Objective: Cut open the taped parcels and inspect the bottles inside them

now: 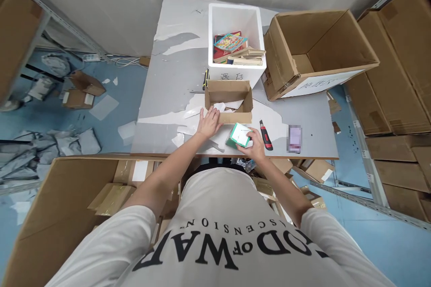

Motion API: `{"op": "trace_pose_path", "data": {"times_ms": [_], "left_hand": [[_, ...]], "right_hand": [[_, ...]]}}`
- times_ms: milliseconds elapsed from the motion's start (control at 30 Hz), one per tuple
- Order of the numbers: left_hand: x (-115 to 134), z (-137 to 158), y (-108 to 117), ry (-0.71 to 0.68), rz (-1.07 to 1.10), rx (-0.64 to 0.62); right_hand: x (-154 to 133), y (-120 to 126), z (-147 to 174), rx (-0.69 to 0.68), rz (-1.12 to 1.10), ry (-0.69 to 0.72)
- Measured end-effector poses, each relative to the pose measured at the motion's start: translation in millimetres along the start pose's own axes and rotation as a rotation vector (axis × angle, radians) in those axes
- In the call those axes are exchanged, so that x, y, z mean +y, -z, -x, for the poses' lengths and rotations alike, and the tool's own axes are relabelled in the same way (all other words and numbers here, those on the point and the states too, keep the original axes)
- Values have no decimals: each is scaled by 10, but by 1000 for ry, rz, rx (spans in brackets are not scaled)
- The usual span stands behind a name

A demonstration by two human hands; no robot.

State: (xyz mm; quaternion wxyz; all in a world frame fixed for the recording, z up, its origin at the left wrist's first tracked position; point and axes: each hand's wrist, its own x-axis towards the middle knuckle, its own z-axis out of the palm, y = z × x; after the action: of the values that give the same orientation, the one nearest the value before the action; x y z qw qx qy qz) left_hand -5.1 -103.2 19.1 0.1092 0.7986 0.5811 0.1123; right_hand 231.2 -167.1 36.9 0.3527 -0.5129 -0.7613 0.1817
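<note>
My right hand [254,145] grips a small green and white box [240,135] near the table's front edge, thumb and fingers around its right side. My left hand [209,123] rests with fingers stretched out on the near left corner of a small open cardboard box [235,118]. Inside that box lie crumpled white papers [232,106]. Just right of my right hand is a red and black utility knife [266,135] on the table. What the green and white box contains is hidden.
Behind the small carton stands a white foam box [237,71] holding several books [232,44]. A large open cardboard box [283,60] is to its right. A blurred purple rectangle [294,139] lies on the grey table [175,71]. A big carton [67,202] stands below left.
</note>
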Motion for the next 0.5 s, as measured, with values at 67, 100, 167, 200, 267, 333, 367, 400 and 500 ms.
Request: {"op": "trace_pose_path", "data": {"times_ms": [67, 100, 167, 200, 267, 333, 367, 400, 500], "left_hand": [[14, 195, 3, -36, 72, 62], [29, 313, -4, -50, 120, 88], [77, 555, -37, -70, 238, 106], [108, 661, -59, -80, 302, 92], [169, 798, -105, -99, 406, 46], [217, 813, -138, -111, 459, 7], [233, 781, -146, -112, 469, -5], [244, 729, -148, -115, 474, -19], [249, 534, -130, -161, 489, -95]], "right_hand": [[57, -166, 128, -125, 0, -75], [78, -230, 161, -170, -1, -98], [108, -324, 179, -219, -11, -108], [118, -355, 169, -229, -16, -103], [132, -390, 134, -248, -20, -91], [146, -392, 101, -287, -19, -74], [156, -382, 91, -309, -23, -60], [168, -367, 87, -327, -34, -40], [204, -298, 107, -348, -104, 18]]}}
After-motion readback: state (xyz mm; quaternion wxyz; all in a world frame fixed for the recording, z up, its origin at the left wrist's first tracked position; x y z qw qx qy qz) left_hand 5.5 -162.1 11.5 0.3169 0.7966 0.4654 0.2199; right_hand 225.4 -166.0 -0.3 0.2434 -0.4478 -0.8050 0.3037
